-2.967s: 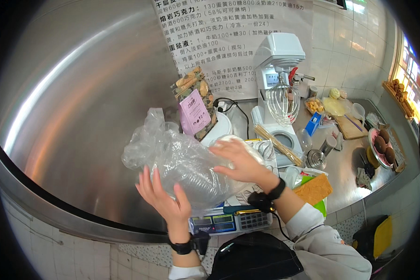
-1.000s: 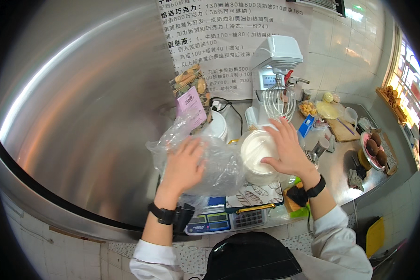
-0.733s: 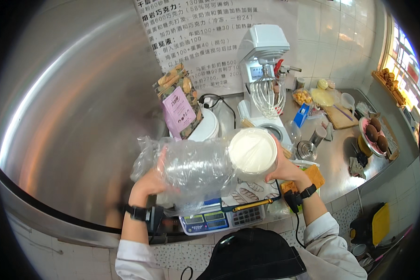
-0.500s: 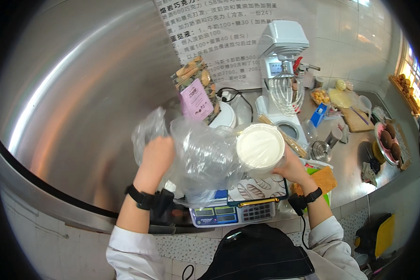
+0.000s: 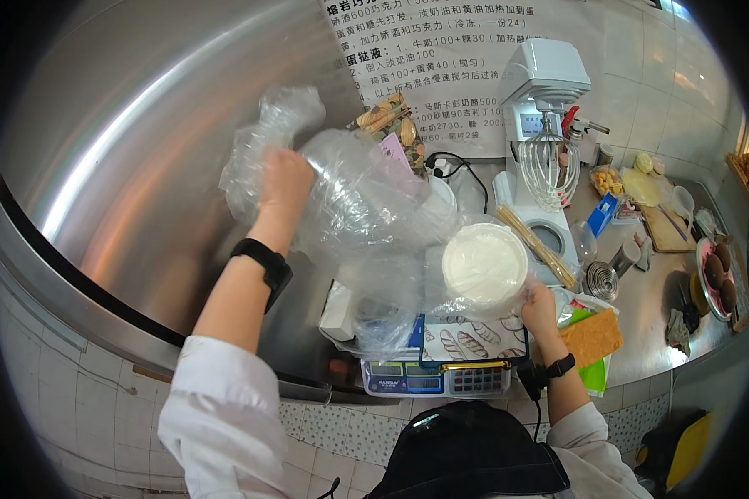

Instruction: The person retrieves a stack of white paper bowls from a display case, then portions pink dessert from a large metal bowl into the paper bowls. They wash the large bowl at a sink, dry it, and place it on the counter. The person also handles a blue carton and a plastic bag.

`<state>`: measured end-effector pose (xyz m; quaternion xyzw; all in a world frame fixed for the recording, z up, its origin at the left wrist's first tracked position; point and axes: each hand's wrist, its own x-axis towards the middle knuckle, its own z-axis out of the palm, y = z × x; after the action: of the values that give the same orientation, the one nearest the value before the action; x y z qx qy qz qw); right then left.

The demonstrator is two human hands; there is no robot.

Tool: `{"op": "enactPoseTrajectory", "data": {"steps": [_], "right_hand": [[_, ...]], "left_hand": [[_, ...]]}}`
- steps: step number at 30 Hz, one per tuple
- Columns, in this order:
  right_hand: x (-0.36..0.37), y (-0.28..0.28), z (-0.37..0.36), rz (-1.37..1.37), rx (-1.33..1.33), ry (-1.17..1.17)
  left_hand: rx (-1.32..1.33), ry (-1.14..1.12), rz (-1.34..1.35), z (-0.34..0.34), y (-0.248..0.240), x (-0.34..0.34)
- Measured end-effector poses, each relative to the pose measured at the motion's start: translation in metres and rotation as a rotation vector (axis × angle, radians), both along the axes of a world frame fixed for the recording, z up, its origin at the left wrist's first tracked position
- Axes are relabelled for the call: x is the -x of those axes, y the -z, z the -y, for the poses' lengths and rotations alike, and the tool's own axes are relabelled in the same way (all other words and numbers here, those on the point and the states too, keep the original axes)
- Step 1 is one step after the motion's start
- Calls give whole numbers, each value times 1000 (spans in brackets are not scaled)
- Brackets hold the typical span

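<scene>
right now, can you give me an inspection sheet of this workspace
Surface: stainless-steel counter, reflective
Job's things: clear plastic bag, partly raised; round white tub at its right end
Clutter: stand mixer, digital scale, cutting board, bundle of thin sticks
Hands: left hand closed on the bag; right hand beside the tub, hold unclear
Cables: black cable left of the mixer; wrist cable below the right wrist
Surroundings: printed wall sheet; tiled wall

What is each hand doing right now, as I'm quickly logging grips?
Left hand: closed, holding the clear plastic bag.
Right hand: closed, apparently pinching plastic film beside the white round container.
</scene>
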<state>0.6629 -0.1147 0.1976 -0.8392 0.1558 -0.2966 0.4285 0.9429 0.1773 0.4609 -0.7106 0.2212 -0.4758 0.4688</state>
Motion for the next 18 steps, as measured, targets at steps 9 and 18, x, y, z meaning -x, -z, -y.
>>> {"op": "enactPoseTrajectory", "data": {"steps": [9,18], "right_hand": [[34,-101,-38,219,292,-117],[17,-110,-53,373,581,-171]], "left_hand": [[683,-58,-643,12,90,-43],[594,249,-884,-2,88,77]]}}
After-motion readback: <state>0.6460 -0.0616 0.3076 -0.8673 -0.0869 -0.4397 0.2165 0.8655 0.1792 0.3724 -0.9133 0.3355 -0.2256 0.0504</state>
